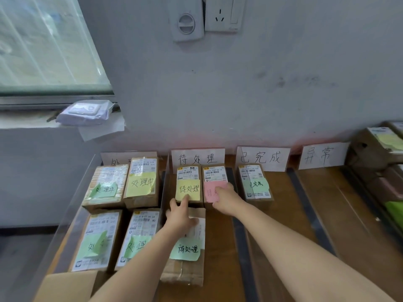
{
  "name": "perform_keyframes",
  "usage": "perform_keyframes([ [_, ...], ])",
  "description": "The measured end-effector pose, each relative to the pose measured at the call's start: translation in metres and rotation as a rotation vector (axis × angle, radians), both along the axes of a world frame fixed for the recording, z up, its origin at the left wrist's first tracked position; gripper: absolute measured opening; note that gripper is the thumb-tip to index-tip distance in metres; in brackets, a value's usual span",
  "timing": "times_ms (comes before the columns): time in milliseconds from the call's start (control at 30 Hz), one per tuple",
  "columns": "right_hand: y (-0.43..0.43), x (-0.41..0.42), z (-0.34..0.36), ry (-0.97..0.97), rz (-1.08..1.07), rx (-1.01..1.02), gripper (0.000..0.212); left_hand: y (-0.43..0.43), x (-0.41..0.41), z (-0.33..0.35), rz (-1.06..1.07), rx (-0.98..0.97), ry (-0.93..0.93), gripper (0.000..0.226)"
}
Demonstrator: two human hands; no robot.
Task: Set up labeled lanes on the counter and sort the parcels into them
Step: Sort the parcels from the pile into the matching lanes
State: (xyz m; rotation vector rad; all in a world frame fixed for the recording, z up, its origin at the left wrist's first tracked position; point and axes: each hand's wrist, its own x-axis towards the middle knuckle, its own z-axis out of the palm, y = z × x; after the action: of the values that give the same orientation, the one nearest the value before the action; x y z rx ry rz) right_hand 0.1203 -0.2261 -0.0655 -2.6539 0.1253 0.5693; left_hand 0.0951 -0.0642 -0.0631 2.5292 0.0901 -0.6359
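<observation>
Both hands flat, fingers together: left hand (180,214) on yellow-noted parcel (188,184), right hand (226,198) on pink-noted parcel (214,184).

Lane signs: white paper cards (198,158) upright against the wall.
Parcels: brown cardboard boxes (141,182) lying flat, sticky-noted.

wooden counter (272,214) carries taped lanes, cardboard parcels (141,182) and upright lane signs (262,158).

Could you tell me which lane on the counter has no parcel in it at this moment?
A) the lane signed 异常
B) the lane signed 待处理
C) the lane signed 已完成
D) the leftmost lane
A: the counter in front of the 异常 sign is bare, while the 已完成 sign has one parcel before it and the other lanes hold several.
</observation>
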Motion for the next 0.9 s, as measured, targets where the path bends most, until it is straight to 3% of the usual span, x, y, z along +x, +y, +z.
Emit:
perform_keyframes([
  [467,-0.007,-0.004,0.008,-0.08,0.051,-0.016,0.054,-0.004,0.003,0.004,0.034,0.031,-0.02,0.071],
  [667,-0.024,-0.021,0.062,-0.276,0.096,-0.07,0.052,-0.025,0.008,0.053,-0.114,0.121,-0.241,0.054],
  [900,-0.106,-0.065,0.118,-0.468,0.136,-0.373,0.041,-0.093,0.004,0.113,-0.318,0.223,-0.512,0.035],
])
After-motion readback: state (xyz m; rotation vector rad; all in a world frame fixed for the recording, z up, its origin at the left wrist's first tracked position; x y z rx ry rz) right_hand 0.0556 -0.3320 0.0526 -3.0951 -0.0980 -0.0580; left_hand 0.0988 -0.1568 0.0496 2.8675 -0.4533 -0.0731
